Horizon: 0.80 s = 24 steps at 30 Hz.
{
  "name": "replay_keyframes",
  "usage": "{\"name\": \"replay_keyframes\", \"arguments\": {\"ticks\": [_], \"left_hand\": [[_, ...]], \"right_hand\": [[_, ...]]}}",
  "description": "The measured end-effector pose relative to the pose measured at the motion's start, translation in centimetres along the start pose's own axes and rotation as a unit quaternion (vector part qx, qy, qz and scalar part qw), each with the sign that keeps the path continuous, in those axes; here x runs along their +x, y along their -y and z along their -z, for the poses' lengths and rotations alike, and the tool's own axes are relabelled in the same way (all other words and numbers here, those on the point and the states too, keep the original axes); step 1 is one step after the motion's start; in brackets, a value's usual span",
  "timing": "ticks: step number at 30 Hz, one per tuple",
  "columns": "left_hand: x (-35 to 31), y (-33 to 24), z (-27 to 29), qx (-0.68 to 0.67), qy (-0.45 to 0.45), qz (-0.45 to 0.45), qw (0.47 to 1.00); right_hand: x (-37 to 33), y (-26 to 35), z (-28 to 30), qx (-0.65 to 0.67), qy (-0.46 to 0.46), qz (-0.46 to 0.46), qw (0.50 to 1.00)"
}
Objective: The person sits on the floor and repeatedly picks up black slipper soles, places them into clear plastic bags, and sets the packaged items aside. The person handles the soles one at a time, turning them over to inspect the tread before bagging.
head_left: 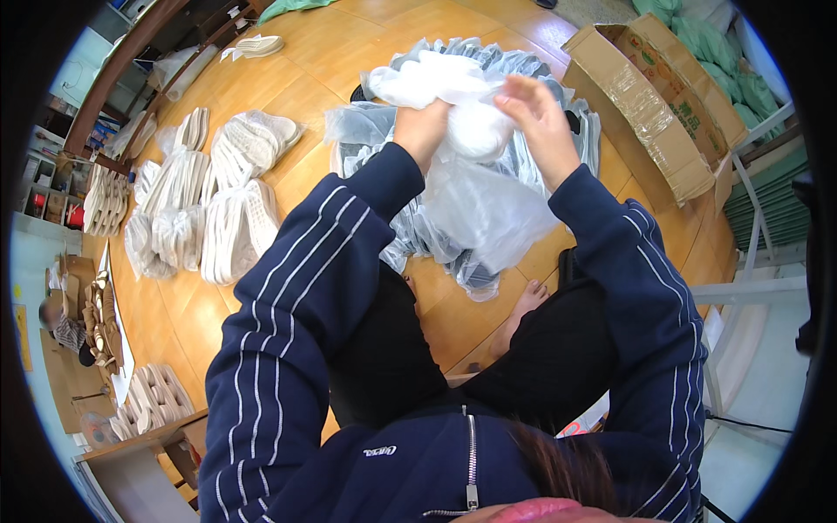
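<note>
My left hand [422, 132] is closed on a bunch of thin translucent white plastic bags [436, 80], whose folds cover its fingertips. A white bulge of the same plastic hangs beside that hand, and a loose sheet of it [488, 205] trails toward my feet. My right hand [542, 126] is at the bunch's right side, thumb and fingers apart and slightly curled, seemingly holding nothing. Below both hands, a ring-like pile of dark shoe soles in clear bags [475, 272] lies on the floor, partly hidden by the plastic and my arms.
Bagged pale soles [240, 222] lie on the tiled floor [323, 52] at left. An open cardboard box [641, 118] stands at right beside green sacks [711, 57] and a metal frame [750, 290]. Another person [68, 331] is at far left. My bare feet are near the pile.
</note>
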<state>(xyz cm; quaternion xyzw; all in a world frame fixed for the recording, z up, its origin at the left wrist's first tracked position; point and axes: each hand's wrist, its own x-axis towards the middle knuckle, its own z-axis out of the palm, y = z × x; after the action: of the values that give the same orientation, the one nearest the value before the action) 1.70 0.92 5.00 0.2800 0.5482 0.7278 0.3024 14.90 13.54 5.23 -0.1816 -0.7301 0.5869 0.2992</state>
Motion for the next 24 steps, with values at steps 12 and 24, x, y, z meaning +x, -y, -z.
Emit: {"name": "replay_keyframes", "arguments": {"ticks": [12, 24], "left_hand": [[-1.5, 1.9, 0.1, 0.407, 0.210, -0.196, 0.867], [-2.1, 5.0, 6.3, 0.525, 0.535, 0.121, 0.651]], "right_hand": [[-1.5, 0.9, 0.0, 0.139, 0.153, -0.150, 0.967], [-0.2, -0.7, 6.4, 0.144, -0.131, -0.117, 0.974]]}}
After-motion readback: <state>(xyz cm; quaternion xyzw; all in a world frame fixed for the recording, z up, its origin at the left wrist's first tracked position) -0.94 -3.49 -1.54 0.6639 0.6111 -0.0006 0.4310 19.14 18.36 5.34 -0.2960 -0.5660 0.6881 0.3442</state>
